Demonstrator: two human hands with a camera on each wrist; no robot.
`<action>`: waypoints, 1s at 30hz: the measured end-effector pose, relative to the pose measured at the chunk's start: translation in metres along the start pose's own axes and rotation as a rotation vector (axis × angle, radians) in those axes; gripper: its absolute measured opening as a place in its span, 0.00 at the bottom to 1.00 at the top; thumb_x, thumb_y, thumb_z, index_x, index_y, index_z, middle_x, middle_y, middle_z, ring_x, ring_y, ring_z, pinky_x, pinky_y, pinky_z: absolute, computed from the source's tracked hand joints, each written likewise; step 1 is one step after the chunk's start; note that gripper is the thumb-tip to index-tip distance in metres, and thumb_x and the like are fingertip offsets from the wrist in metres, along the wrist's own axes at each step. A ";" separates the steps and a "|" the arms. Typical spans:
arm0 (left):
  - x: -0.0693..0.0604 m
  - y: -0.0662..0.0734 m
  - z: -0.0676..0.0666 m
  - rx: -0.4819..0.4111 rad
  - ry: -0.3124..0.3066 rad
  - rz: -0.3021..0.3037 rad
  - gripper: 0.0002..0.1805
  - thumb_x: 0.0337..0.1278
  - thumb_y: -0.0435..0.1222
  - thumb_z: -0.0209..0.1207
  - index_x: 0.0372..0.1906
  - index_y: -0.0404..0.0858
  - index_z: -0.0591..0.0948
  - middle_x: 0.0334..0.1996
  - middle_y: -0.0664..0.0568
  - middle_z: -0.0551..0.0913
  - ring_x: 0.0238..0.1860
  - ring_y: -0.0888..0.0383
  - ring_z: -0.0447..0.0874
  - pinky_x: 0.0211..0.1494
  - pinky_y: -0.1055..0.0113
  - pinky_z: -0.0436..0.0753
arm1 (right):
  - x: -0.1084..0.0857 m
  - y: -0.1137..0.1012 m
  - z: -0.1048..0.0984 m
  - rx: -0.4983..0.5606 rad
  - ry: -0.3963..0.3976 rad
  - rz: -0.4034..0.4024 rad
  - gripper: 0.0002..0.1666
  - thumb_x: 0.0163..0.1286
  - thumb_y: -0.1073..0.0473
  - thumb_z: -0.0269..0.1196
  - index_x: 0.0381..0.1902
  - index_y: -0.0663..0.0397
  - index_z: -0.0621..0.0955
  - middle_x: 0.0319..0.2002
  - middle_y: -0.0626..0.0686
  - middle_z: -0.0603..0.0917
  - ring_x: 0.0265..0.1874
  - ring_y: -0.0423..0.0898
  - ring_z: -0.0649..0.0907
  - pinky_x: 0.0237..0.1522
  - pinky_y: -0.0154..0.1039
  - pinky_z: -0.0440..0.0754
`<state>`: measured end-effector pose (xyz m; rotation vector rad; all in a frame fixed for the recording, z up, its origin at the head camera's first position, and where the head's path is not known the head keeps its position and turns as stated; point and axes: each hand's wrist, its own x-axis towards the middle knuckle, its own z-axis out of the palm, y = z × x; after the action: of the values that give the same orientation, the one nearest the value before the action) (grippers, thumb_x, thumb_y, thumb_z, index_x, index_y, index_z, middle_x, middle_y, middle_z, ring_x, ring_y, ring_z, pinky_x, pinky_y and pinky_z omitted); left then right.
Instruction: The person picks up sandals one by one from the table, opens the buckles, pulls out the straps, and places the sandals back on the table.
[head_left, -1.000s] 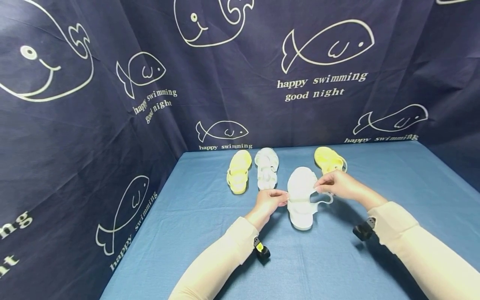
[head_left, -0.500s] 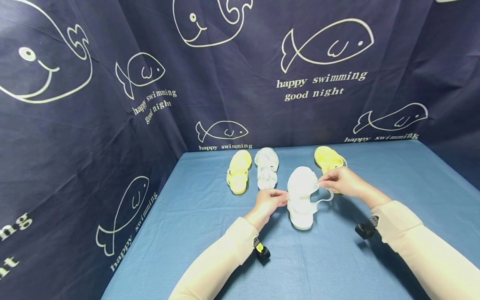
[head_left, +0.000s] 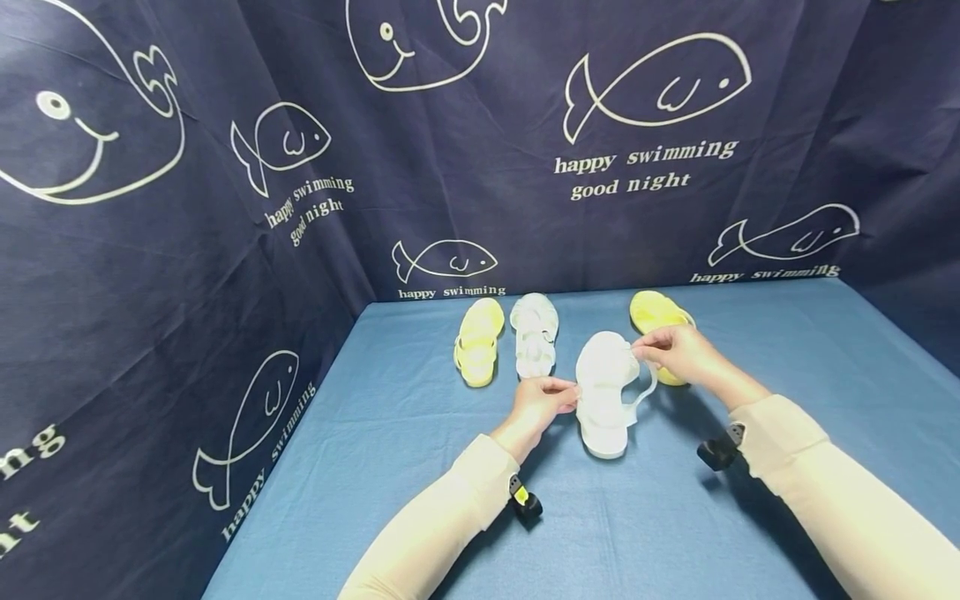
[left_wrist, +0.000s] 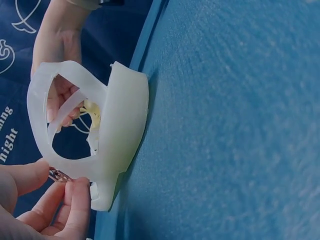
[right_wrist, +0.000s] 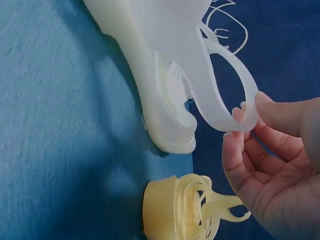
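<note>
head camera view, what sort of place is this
Probably a makeshift recording booth, though I can't be certain: printed dark fabric lines the back and sides, a plain blue-covered surface lies within it, and a small black device sits at each wrist.

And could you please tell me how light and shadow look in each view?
Head view: bright, the white sandal nearly washed out, a soft shadow on the blue cloth beside the right sleeve; left wrist view: dimmer, a narrow shadow beside the sandal; right wrist view: also dimmer, broad shadows on the cloth.
</note>
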<state>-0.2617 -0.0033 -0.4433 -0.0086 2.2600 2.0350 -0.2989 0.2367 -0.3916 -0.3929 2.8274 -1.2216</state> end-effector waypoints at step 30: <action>-0.002 0.003 0.003 0.065 0.066 0.010 0.07 0.56 0.32 0.66 0.36 0.31 0.87 0.28 0.44 0.88 0.27 0.59 0.86 0.36 0.69 0.87 | 0.028 -0.019 0.040 0.120 0.180 0.242 0.19 0.70 0.55 0.60 0.47 0.67 0.83 0.38 0.60 0.86 0.30 0.43 0.80 0.29 0.30 0.76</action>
<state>-0.2593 -0.0001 -0.4409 -0.0613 2.3692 1.9932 -0.3160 0.1886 -0.4040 0.0667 2.8175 -1.4270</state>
